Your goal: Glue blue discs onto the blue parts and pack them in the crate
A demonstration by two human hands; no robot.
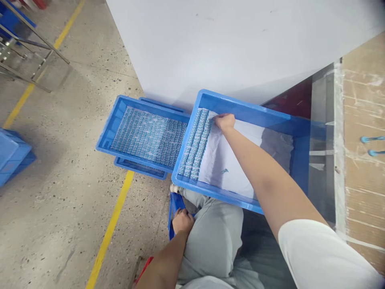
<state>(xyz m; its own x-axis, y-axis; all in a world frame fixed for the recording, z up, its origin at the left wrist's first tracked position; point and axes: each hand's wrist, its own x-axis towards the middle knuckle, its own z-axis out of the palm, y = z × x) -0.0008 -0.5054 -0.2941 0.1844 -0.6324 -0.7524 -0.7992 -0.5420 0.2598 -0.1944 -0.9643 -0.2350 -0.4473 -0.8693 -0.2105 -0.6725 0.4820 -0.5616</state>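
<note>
Rows of small blue-and-white parts [195, 144] fill the left strip of a shallow blue plastic tray [240, 108], and the right hand [225, 120] reaches to their top end, fingers curled down onto the last pieces; whether it pinches one I cannot tell. One stray blue piece [224, 171] lies alone on the white sheet [222, 160] lining the tray. The left hand [183, 221] is closed over the edge of a blue plastic stool or crate [173, 208] beside the knee.

That tray seems to sit partly across the lap and partly over a neighbouring full blue tray [147, 134] stacked on another; a shift of the leg or a heavy press of the arm could tip it and scatter the neat rows, I judge. Dragging the fingers might also knock adjoining pieces askew.

Underfoot is speckled grey concrete floor [60, 200] with a yellow painted line [111, 228]; a pale wall panel [225, 40] rises ahead, a wrapped brown tabletop [363, 120] stands to the right, and a metal rack [27, 52] stands far left
</note>
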